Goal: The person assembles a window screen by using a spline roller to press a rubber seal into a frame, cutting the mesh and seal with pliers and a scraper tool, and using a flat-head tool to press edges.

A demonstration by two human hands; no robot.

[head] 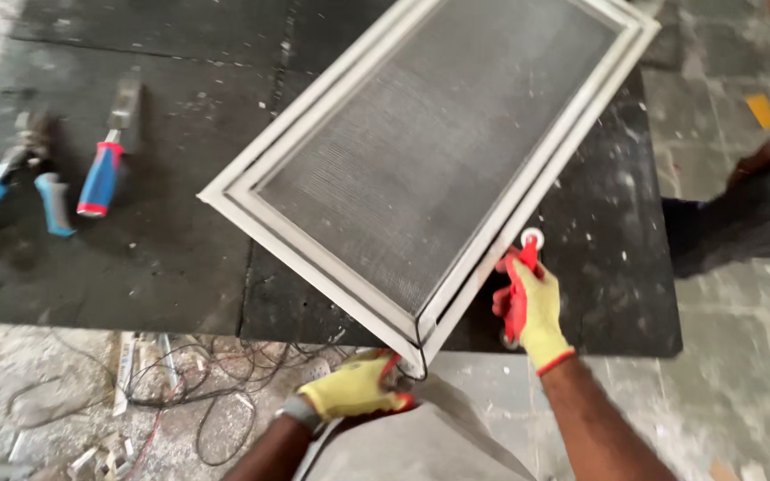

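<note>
A white-framed mesh screen (pixel 438 134) lies slanted across a black worktable (pixel 180 258), its near corner jutting over the table's front edge. My left hand (pixel 354 392), in a yellow and red glove, grips that near corner from below. My right hand (pixel 532 303), gloved the same way, holds a small roller tool (pixel 532 239) whose white wheel sits beside the frame's right-hand edge.
Blue-handled pliers (pixel 11 191) and a blue and red handled scraper (pixel 109 160) lie at the table's left. Tangled wires and debris (pixel 189 392) litter the floor below. Another person's dark-clothed arm (pixel 750 214) reaches in at the right.
</note>
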